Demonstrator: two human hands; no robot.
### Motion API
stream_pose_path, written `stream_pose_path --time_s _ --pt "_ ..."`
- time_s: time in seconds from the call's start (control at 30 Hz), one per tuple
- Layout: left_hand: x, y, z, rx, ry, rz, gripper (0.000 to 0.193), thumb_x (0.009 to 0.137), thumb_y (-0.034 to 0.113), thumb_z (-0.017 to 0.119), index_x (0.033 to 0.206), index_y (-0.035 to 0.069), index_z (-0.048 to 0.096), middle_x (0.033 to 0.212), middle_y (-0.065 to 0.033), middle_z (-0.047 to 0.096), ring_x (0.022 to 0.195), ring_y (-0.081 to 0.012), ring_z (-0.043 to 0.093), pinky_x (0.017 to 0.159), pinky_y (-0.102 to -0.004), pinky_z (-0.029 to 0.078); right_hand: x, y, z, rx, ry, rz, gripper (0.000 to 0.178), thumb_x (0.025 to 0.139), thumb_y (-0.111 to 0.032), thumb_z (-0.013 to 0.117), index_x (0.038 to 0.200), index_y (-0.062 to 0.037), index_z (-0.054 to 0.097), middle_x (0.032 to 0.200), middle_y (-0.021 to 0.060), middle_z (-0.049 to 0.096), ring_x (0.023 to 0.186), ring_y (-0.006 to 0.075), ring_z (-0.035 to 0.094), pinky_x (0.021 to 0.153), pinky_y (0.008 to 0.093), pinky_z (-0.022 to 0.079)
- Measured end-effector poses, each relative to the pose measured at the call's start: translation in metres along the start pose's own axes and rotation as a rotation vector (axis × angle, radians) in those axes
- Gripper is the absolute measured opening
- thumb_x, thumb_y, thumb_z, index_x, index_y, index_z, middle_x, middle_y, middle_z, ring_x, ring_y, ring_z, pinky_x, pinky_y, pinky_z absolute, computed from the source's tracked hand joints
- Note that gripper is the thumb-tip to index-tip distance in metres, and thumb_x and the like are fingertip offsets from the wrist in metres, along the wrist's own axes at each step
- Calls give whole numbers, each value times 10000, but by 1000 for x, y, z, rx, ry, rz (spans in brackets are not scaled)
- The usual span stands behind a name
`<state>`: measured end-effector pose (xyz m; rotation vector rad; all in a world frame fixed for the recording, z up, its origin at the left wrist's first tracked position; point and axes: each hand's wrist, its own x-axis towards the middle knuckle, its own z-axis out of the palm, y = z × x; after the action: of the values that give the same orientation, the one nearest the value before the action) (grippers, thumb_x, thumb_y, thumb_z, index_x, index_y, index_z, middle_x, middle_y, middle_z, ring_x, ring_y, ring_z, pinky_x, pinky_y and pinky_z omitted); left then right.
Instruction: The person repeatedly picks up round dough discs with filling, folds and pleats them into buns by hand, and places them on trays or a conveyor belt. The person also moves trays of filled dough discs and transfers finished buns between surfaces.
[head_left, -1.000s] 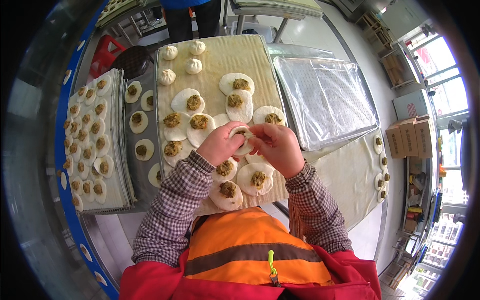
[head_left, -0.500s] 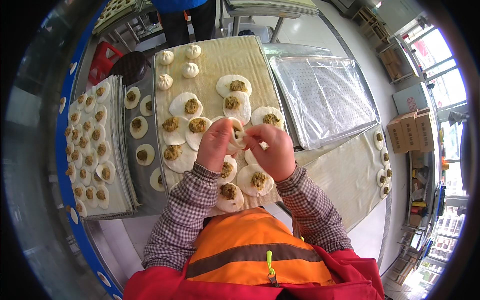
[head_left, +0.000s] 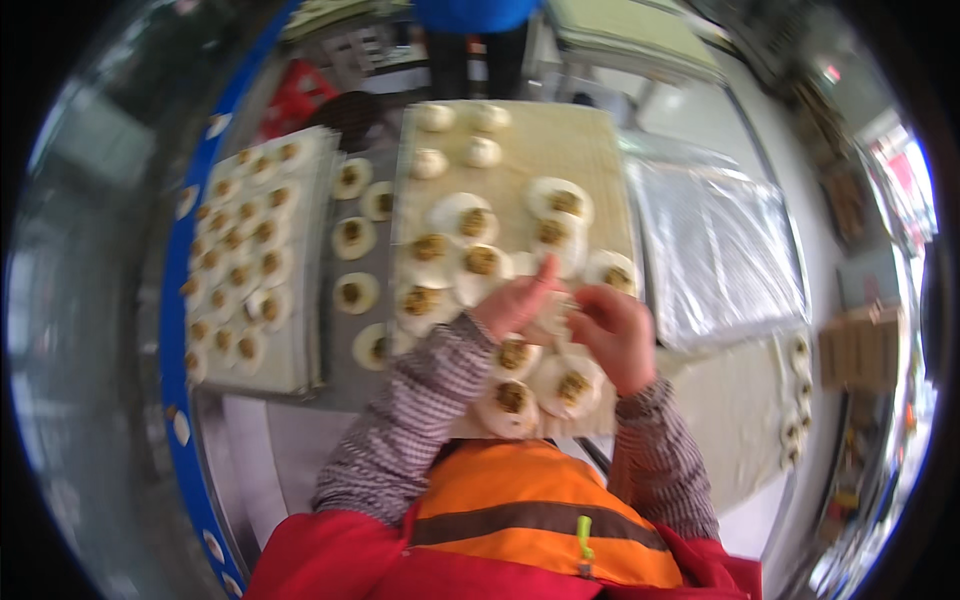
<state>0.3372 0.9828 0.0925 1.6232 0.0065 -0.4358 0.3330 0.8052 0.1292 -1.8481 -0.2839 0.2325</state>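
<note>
Over the near part of a cloth-lined board [head_left: 570, 135], my two hands work on one filled bun [head_left: 550, 318], blurred by motion. My left hand [head_left: 515, 303] cups it from the left, thumb raised. From the right, my right hand [head_left: 617, 335] pinches the dough at its rim. Beneath and around them lie flat dough rounds, each topped with a brownish filling; a dough round [head_left: 570, 388] rests just below my right hand. Several pleated, closed buns [head_left: 483, 152] sit at the board's far left corner.
Left of the board, more filled rounds lie on a dark surface [head_left: 345, 322] and on a stacked board [head_left: 295, 345]. A plastic-covered tray [head_left: 720, 255] stands at the right, cardboard boxes [head_left: 860, 350] beyond it. A person in blue [head_left: 475, 15] stands across the table.
The whole scene has shifted right in the picture and blurred as my head turned. My hands stay over the same part of the board, still on the bun.
</note>
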Motion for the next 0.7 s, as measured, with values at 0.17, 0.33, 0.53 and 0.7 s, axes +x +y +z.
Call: stream_pose_path --time_s 0.17,0.33,0.53,0.7 --pt "-16 17 10 -94 147 320 492 902 480 567 1003 1 617 862 -95 632 808 -118 585 740 -265 487 0 -9 6 -390 95 -436 101 768 68 630 859 30 608 761 115 630 651 177 644 579 266 510" --pt "-22 22 -7 -206 -66 -208 620 938 578 404 1061 1 597 882 -50 612 847 -79 559 775 -230 455 1 -16 10 208 25 50 185 765 84 634 943 39 613 802 49 630 695 108 621 593 223 515" --pt "-30 15 -3 92 141 505 437 928 440 541 1055 24 581 1008 -30 579 906 -93 532 815 -236 440 2 -17 11 -92 6 -150 82 769 60 595 840 24 615 740 55 625 619 131 619 567 237 503" --pt "-36 20 -7 -394 -40 -80 591 926 611 373 984 65 594 745 -19 607 563 -91 583 442 -213 440 -6 -26 8 -222 -36 -288 142 739 41 681 860 19 611 774 81 630 673 161 646 594 267 507"
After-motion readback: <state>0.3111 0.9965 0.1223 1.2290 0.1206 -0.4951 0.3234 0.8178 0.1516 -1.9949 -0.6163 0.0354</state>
